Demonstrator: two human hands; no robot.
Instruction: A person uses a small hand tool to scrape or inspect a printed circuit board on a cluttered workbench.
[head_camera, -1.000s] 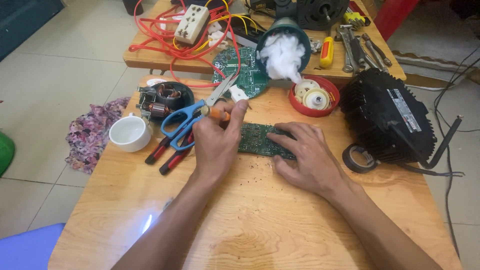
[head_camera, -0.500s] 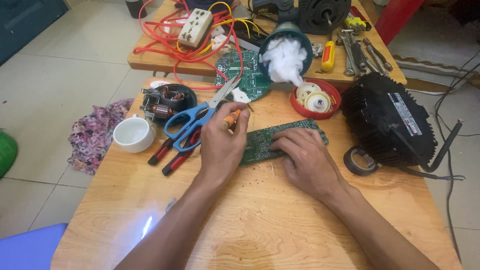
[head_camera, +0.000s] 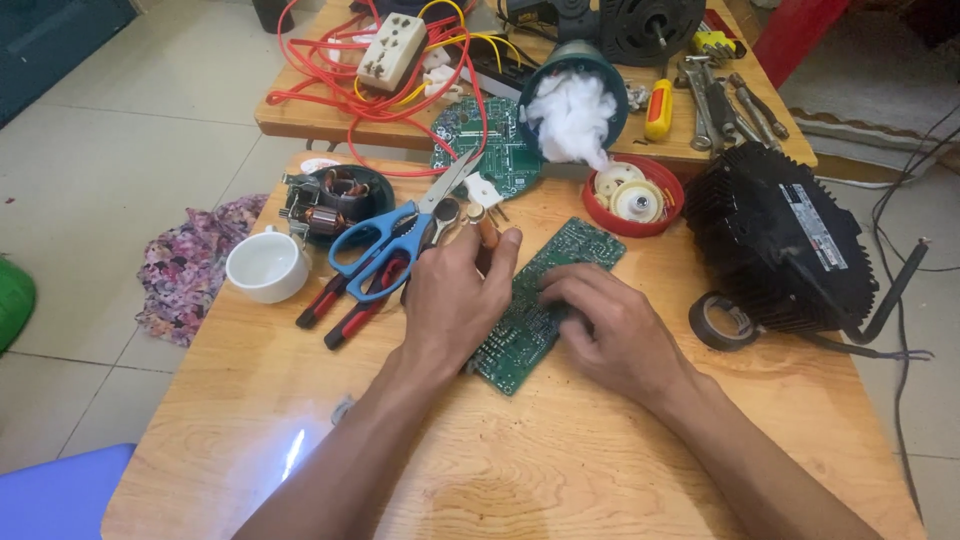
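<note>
your circuit board (head_camera: 545, 300) has swung since a second ago: it lay nearly level across the table, now it runs slantwise, far end toward the red lid (head_camera: 634, 196) by the back edge. your left hand (head_camera: 455, 300) pinches a brown-handled tool over its left edge; your right hand (head_camera: 605, 325) presses it flat, fingers together, so the work point has shifted.

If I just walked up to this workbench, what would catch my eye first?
Probably the two hands in the middle of the wooden table: the left hand and right hand both rest on a long green circuit board. Just left of them lie blue-handled scissors. Behind, a tangle of orange cable sprawls beside a cup stuffed with white cotton.
</note>
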